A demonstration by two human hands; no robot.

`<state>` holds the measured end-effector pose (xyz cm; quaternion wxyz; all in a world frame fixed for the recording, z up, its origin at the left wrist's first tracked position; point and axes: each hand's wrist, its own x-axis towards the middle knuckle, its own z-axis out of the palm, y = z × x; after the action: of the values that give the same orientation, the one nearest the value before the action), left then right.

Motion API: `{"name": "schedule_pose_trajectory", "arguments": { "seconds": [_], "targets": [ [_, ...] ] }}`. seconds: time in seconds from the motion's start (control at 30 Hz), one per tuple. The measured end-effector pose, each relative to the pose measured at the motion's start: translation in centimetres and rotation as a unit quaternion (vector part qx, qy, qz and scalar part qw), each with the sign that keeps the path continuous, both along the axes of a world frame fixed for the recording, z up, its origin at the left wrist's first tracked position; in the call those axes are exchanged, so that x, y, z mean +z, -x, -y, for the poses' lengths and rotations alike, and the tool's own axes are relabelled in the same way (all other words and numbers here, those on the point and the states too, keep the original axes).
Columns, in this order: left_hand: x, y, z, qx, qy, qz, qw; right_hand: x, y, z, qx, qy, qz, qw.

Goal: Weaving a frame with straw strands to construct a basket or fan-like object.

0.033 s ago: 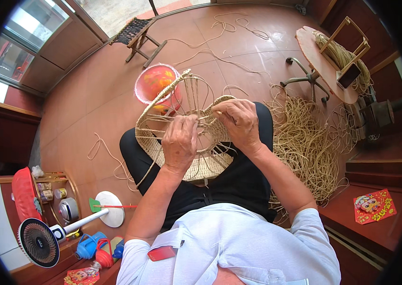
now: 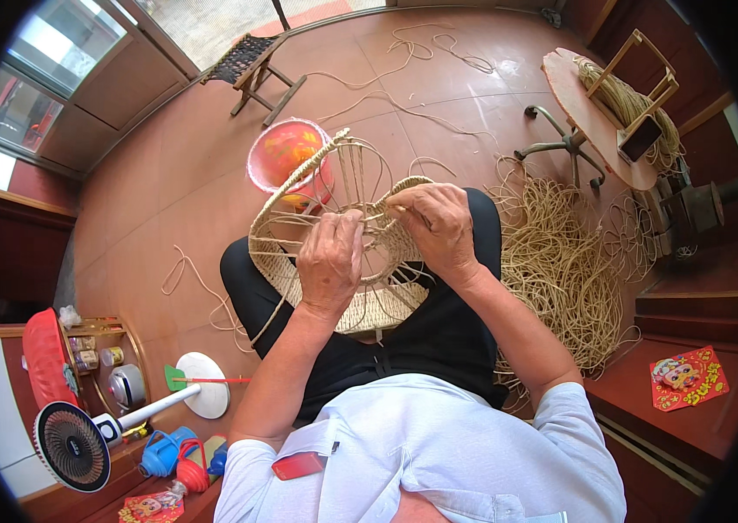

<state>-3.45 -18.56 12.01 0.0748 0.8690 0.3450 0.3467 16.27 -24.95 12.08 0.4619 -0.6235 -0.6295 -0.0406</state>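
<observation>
Across my thighs rests a half-woven basket (image 2: 386, 315) of pale straw cord, its rim (image 2: 268, 209) braided and loose strands spanning the open middle. Over the near side of the opening, my left hand (image 2: 330, 261) is closed, fingertips pinched on a straw cord. My right hand (image 2: 440, 228) is closed too, thumb and forefinger pinching straw cord beside the braided right edge. Both hands hide much of the weave beneath them, and the exact strand ends in the fingers are hard to make out.
Just beyond the basket stands a red-pink bucket (image 2: 286, 152). Heaped cord (image 2: 561, 279) covers the floor at my right. A folding stool (image 2: 260, 74) stands far left, a round table (image 2: 574, 113) far right. At near left are a fan (image 2: 72, 446) and blue and red watering cans (image 2: 164, 451).
</observation>
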Motion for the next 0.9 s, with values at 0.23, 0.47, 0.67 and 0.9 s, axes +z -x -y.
{"name": "schedule_pose_trajectory", "arguments": {
  "seconds": [0.23, 0.47, 0.67, 0.9],
  "targets": [
    [1.2, -0.1, -2.0, -0.043, -0.026, -0.109, 0.993, -0.5, 0.5, -0.3, 0.028, 0.004, -0.017, 0.999],
    [1.0, -2.0, -4.3, -0.032, -0.115, -0.048, 0.992, -0.5, 1.1, -0.5, 0.031, -0.007, 0.020, 0.999],
    [1.2, -2.1, -3.1, -0.022, 0.156, 0.076, 0.985, -0.3, 1.5, -0.8, 0.035, 0.037, 0.089, 0.995],
    [1.8, -2.6, -3.4, -0.007, 0.108, 0.016, 0.994, -0.5, 1.3, -0.9, 0.012, -0.002, 0.119, 0.993]
  ]
}}
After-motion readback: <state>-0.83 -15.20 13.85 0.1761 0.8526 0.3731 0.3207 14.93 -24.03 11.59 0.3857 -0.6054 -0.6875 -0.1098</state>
